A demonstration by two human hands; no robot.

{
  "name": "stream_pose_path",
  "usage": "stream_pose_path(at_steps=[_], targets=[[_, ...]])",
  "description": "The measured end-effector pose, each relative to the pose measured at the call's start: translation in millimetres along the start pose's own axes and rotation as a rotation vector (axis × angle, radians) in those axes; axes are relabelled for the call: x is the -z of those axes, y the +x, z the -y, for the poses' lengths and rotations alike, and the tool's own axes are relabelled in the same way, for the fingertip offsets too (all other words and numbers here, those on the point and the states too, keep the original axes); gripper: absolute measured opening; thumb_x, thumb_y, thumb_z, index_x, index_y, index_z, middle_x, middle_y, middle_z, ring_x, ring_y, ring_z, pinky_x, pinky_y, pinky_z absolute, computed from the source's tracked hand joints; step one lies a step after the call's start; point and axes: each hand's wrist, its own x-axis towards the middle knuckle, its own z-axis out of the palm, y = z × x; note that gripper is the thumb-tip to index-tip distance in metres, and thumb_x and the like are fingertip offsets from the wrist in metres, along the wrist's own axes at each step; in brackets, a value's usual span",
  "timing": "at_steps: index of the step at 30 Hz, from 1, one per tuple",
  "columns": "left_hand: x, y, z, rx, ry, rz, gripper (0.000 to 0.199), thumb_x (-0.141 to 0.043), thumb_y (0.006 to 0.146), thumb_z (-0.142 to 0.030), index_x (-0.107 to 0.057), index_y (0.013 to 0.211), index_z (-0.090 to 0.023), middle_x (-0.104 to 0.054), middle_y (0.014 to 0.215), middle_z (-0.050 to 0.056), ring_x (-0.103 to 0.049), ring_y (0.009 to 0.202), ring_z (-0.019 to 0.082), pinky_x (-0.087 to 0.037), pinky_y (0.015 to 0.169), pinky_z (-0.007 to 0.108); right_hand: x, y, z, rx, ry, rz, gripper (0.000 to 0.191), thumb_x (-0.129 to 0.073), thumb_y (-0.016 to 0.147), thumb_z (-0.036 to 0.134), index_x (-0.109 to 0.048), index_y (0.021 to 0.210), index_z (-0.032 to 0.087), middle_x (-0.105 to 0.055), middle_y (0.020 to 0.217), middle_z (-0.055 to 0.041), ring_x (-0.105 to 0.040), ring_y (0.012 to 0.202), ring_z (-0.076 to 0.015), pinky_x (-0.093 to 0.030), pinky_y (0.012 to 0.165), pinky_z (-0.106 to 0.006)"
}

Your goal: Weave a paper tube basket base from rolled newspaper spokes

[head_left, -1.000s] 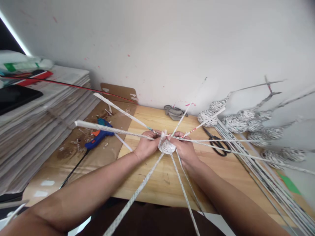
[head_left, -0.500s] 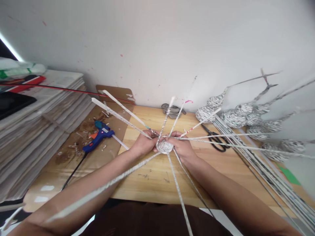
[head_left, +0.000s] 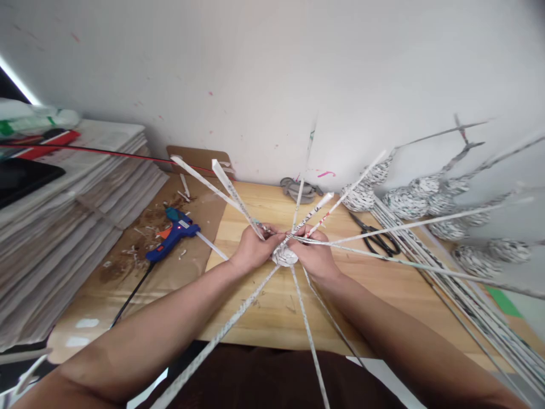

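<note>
A small woven piece of rolled newspaper [head_left: 285, 257] is held above the wooden board, its long paper tubes [head_left: 304, 318] spreading out in all directions. My left hand [head_left: 254, 248] is closed on its left side, with the thumb pressing a printed tube near the weave. On the right side, my right hand [head_left: 315, 254] pinches tubes at the weave's upper edge. Both sets of fingertips are partly hidden behind the tubes and the woven piece.
A blue glue gun [head_left: 174, 234] lies at left on brown card, beside a tall newspaper stack [head_left: 80, 227]. Black scissors [head_left: 377, 237], loose paper tubes [head_left: 451, 301] and several woven gourd shapes [head_left: 404, 203] lie at right. A grey bundle [head_left: 298, 190] rests by the wall.
The printed upright tube at the middle has tipped over to the right, across the weave. Other tubes have swung round slightly, and my left thumb has moved onto the weave's top.
</note>
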Motion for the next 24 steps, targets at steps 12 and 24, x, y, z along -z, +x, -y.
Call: stream_pose_path(at_steps=[12, 24], targets=[[0.9, 1, -3, -0.141, 0.027, -0.11, 0.024, -0.073, 0.07, -0.036, -0.071, 0.076, -0.012, -0.073, 0.075, 0.01, -0.067, 0.069, 0.02, -0.052, 0.064, 0.029, 1, 4, 9, -0.147, 0.132, -0.016, 0.032, -0.087, 0.053, 0.035, -0.065, 0.071, 0.017, -0.065, 0.064, 0.0004, -0.058, 0.061, -0.0153, -0.046, 0.061, -0.029], [12.8, 8, -7, 0.201, -0.361, 0.213, 0.062, -0.085, 0.055, -0.023, -0.067, 0.113, -0.013, -0.073, 0.092, 0.009, -0.069, 0.079, 0.019, -0.053, 0.07, 0.029, 15, 17, 9, -0.135, 0.043, -0.072, 0.031, -0.084, 0.055, 0.037, -0.064, 0.065, 0.017, -0.064, 0.058, 0.0004, -0.056, 0.053, -0.0137, -0.043, 0.054, -0.028]])
